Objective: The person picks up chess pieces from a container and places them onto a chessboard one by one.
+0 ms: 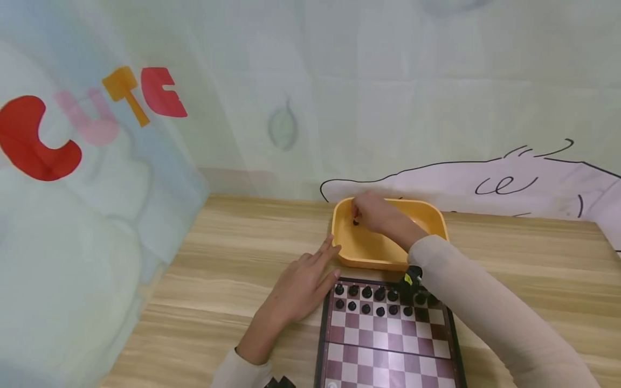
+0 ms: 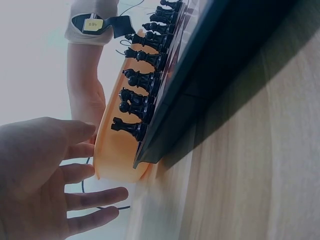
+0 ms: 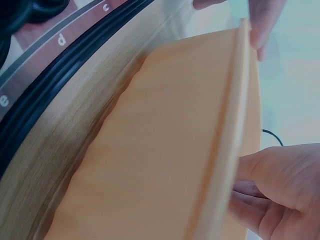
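My right hand reaches into the orange-yellow plastic tray, its fingers curled over a small dark chess piece, of which only a bit shows. In the right wrist view the tray wall hides those fingertips. My left hand lies with spread, fairly straight fingers, the fingertips at the tray's left rim and the thumb near the chessboard's corner. On the chessboard, black chess pieces stand in two rows at the far end; in the left wrist view a black rook stands at the near corner.
The board lies just in front of the tray on a wooden table. My right sleeve passes over the board's far right corner and hides some pieces. A printed cloth backdrop rises behind the table. A pale piece shows at the bottom edge.
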